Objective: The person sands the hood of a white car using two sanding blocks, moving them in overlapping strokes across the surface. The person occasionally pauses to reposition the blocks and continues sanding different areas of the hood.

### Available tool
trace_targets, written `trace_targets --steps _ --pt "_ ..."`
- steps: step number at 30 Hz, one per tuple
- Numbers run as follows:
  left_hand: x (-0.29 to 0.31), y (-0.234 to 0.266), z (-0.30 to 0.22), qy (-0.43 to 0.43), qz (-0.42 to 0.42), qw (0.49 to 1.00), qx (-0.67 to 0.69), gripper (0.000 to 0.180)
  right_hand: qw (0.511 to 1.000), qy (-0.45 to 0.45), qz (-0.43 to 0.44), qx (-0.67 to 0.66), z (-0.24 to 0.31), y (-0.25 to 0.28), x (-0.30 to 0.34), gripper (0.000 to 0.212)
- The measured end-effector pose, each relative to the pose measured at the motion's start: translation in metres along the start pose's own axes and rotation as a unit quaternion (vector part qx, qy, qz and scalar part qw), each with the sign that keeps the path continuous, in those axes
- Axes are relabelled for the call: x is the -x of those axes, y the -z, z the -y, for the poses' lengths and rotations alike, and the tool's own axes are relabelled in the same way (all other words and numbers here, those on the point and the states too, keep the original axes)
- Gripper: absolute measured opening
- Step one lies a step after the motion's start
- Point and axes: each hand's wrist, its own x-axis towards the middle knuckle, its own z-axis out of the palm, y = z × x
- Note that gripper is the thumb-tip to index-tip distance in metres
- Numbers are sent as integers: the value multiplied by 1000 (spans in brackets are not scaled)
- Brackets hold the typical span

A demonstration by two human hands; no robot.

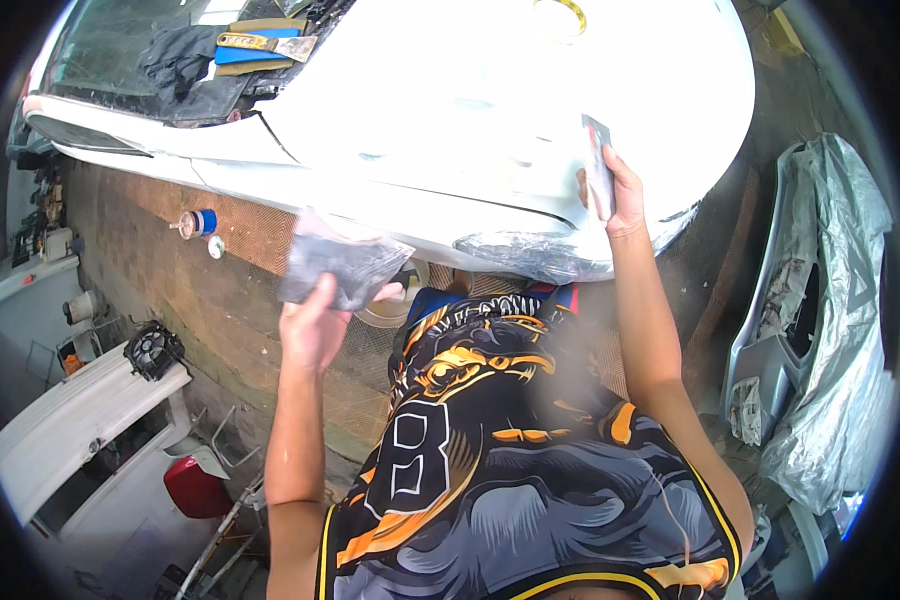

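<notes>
My left hand (313,325) is closed on a creased, dark grey sheet of sandpaper (345,262), held out beside the car's side, with the thumb across it. My right hand (625,198) grips a flat, narrow sanding block (598,165), grey with a reddish patch near its top end. It is tilted on edge over the front part of the white car body (420,110); whether it touches the paint I cannot tell. Below that hand, clear plastic film (530,255) covers the car's headlight area.
A yellow tape roll (560,17) lies on the white panel. Near the windshield rest a scraper (265,43) and dark cloth (175,60). A blue-banded can (198,223) stands on the floor at left. Removed white panels (80,420) lie lower left; a plastic-wrapped bumper (820,320) stands right.
</notes>
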Motion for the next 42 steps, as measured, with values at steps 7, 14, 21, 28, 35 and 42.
trace_targets --steps 7,14,21,28,35,42 --pt "-8 18 -1 -36 29 991 125 76 961 18 249 -120 -9 98 -15 31" --pt "-23 -22 -11 9 60 987 148 74 960 17 263 -98 -2 111 -9 33" --pt "-49 -29 -15 -63 29 936 -344 64 972 10 215 -92 -7 109 -11 38" --pt "-71 -31 -2 -107 -30 537 -836 83 977 -24 193 -85 -9 113 -13 43" --pt "-116 -37 -3 -129 -47 424 -895 80 977 -32 178 -111 -12 106 -15 41" --pt "-127 -25 -3 -113 -46 426 -896 86 973 -38 191 -124 -13 100 -18 40"
